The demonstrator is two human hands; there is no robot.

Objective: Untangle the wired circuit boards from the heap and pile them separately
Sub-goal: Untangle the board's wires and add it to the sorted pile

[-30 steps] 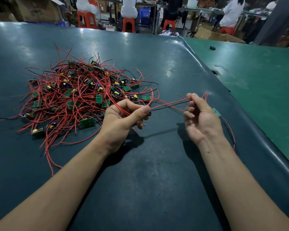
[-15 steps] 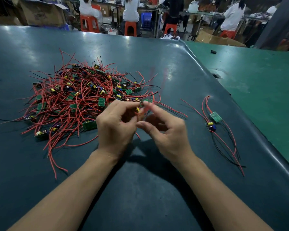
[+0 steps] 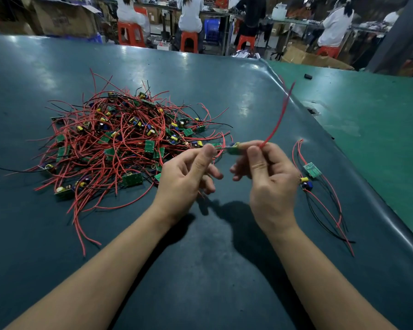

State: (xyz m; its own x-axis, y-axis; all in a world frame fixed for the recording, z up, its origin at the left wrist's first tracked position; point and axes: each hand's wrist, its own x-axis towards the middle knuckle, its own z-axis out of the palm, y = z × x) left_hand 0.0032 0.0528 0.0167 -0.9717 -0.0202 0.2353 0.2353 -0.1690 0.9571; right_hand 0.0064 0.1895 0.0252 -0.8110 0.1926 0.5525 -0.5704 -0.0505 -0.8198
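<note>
From the head view, the heap of red-wired boards lay toward the table's left side. Both hands were raised just beside the heap's right edge. The right hand pinched a small green board between thumb and forefinger, its blurred red wire rising above. The left hand had its fingers loosely curled, thumb and forefinger at a wire near that board. The separated boards lay near the table's right edge.
</note>
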